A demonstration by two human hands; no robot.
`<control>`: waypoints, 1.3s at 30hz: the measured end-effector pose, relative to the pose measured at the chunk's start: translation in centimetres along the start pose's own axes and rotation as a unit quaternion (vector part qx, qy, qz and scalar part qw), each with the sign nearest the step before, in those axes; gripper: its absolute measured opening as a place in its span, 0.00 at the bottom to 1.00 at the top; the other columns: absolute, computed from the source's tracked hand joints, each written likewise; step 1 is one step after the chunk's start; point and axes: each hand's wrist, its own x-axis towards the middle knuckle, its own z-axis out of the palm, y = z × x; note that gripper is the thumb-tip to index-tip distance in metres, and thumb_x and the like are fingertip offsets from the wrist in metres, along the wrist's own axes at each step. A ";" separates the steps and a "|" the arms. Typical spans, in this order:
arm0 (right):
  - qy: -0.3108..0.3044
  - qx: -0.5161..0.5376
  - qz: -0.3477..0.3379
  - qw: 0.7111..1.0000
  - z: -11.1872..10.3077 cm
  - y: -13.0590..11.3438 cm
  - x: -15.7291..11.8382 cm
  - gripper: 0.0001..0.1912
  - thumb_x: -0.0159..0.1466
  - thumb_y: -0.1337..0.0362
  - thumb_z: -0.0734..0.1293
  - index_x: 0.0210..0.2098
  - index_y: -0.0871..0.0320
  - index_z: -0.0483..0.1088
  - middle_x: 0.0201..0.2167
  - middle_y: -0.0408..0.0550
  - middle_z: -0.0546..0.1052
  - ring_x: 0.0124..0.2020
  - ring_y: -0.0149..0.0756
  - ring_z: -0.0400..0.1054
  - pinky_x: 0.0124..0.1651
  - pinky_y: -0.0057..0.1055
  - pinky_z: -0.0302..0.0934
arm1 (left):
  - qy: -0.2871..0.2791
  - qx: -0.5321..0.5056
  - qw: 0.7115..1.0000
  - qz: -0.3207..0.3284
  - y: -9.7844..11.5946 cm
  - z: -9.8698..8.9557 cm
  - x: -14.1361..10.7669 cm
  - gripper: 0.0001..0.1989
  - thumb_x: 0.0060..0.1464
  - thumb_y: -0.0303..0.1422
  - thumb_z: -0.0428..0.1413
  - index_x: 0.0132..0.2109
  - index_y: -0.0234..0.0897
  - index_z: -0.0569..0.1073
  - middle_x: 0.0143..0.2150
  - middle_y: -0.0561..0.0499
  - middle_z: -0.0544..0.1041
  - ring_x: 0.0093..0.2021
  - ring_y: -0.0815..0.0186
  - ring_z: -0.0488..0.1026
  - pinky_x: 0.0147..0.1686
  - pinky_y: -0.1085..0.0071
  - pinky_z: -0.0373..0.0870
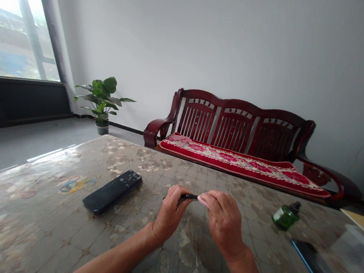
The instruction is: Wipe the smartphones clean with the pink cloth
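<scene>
Left hand (pixel 170 212) pinches black stick (pixel 191 196), right hand (pixel 225 220) pink piece (pixel 203 200) at its end; I'd fear slip from uneven tug.

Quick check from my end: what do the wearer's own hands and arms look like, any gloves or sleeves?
The left hand and right hand are gloveless. Both wrists and the visible forearms are bare: no sleeve, watch or bracelet shows.
</scene>
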 end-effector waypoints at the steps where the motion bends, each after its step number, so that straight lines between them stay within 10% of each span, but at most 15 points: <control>1: -0.003 -0.003 0.001 1.000 0.0 0.1 0.0 0.10 0.70 0.69 0.60 0.43 0.55 0.73 0.37 0.48 0.75 0.39 0.37 0.67 0.43 0.34 0.58 | 0.003 -0.001 1.000 -0.003 0.0 0.0 0.0 0.03 0.61 0.27 0.55 0.40 0.40 0.72 0.35 0.53 0.73 0.37 0.64 0.70 0.38 0.71 0.67; 39: 0.004 -0.009 -0.006 1.000 -0.2 -0.7 0.3 0.11 0.69 0.71 0.61 0.42 0.52 0.73 0.37 0.47 0.76 0.39 0.37 0.67 0.41 0.34 0.57 | -0.013 0.017 1.000 0.014 0.3 0.3 0.1 0.04 0.61 0.28 0.54 0.38 0.40 0.71 0.34 0.52 0.74 0.36 0.63 0.70 0.38 0.69 0.66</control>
